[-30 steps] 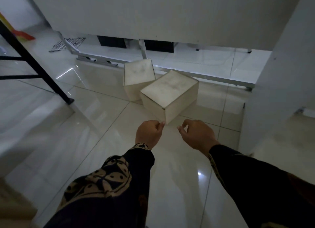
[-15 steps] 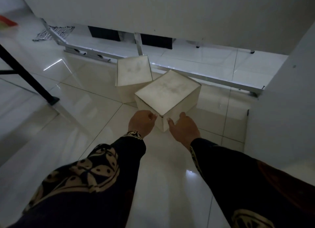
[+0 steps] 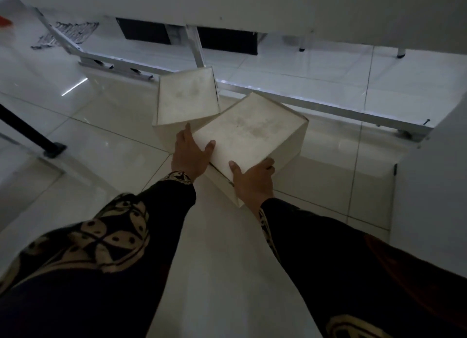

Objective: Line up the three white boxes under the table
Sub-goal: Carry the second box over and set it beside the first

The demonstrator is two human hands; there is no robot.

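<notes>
Below, on the pale tiled floor point(image 3: 106, 145), two white boxes, corner to corner and each turned at its own angle. Near box point(image 3: 249, 133), the larger of the two in view, set askew to the tile lines, one corner aimed back at the wearer. Left hand point(image 3: 188, 154) laid along its left side, thumb hooked over the top edge, fingers reaching forward into the gap beside the far box point(image 3: 187, 97). Right hand point(image 3: 254, 181) clamped on the near corner, thumb on top, fingers wrapped down the right face. Both hands thus closed on the near box; whether lifted off the tiles or resting there, could not be told. Far box just beyond and to the left, touching or nearly touching the near box's far left edge, its back against the metal foot rail point(image 3: 303, 102) of the desk frame. White desk point(image 3: 252, 6) stretched across the top of the view, its underside in shadow, two dark panels point(image 3: 144, 31) behind the legs. Black slanted leg point(image 3: 27, 130) of other furniture at the left edge. Patterned dark sleeves point(image 3: 101, 239) on both arms. Only two boxes in sight.
</notes>
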